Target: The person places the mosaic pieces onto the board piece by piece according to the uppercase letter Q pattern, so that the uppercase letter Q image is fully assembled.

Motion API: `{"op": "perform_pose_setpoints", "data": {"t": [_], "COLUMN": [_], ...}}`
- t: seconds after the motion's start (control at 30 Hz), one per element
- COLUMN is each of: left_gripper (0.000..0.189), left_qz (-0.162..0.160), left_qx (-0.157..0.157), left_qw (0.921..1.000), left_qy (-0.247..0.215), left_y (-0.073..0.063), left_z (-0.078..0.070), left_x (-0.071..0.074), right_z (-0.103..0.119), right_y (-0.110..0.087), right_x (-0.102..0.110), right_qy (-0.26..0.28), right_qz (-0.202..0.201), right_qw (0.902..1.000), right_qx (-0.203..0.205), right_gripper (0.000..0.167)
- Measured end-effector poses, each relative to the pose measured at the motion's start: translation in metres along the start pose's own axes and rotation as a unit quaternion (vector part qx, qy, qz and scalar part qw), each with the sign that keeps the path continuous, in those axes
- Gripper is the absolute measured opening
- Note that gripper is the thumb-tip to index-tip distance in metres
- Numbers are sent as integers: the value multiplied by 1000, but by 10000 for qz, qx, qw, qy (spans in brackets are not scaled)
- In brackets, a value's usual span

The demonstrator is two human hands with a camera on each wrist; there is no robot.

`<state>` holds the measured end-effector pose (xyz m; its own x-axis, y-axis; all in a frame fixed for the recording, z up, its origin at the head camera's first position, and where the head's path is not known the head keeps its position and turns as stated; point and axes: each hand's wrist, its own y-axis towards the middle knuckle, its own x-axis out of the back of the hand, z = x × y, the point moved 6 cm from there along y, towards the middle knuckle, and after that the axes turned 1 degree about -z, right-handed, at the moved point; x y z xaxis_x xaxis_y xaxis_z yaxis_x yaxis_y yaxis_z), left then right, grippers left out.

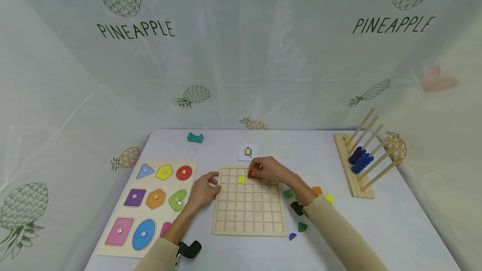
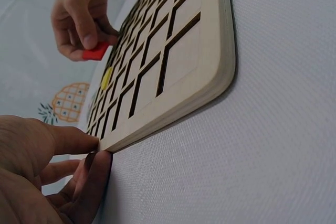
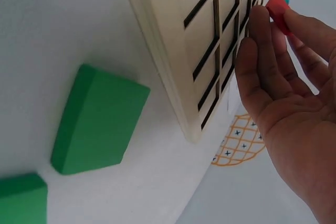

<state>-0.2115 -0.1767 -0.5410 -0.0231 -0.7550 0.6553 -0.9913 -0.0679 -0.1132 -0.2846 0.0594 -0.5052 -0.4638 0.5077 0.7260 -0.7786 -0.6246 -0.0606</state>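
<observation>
A wooden grid board (image 1: 249,234) with square cells lies in the middle of the table, one yellow piece (image 1: 241,179) in its upper part. At the board's left edge, my left hand (image 1: 205,189) grips the rim near the far corner, as the left wrist view shows. My right hand (image 1: 268,169) pinches a small red block (image 2: 96,51) between thumb and fingers, over the far rows of the board. In the right wrist view the red block (image 3: 277,12) tilts between the fingertips. Behind the board lies a white card (image 1: 242,157) with a coloured pattern.
On the left lies a shape puzzle board (image 1: 126,204) with knobbed pieces. Green (image 1: 302,227), orange (image 1: 317,190), yellow and blue pieces are scattered right of the grid board. A wooden peg rack (image 1: 354,175) with blue beads stands at the right, a teal block (image 1: 195,138) at the back.
</observation>
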Motion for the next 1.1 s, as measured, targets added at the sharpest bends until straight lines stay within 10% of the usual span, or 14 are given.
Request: {"op": "perform_pose_setpoints", "data": {"t": [1.1], "left_gripper": [47], "left_qz": [-13], "left_qx": [-31], "left_qw": [10000], "left_qy": [-22], "left_y": [-1], "left_z": [0], "left_x": [0], "right_z": [10], "right_y": [6], "right_x": [-12], "right_qy": [-375], "right_qz": [578], "right_qw": [9975], "right_qx": [-134], "right_gripper": [5]}}
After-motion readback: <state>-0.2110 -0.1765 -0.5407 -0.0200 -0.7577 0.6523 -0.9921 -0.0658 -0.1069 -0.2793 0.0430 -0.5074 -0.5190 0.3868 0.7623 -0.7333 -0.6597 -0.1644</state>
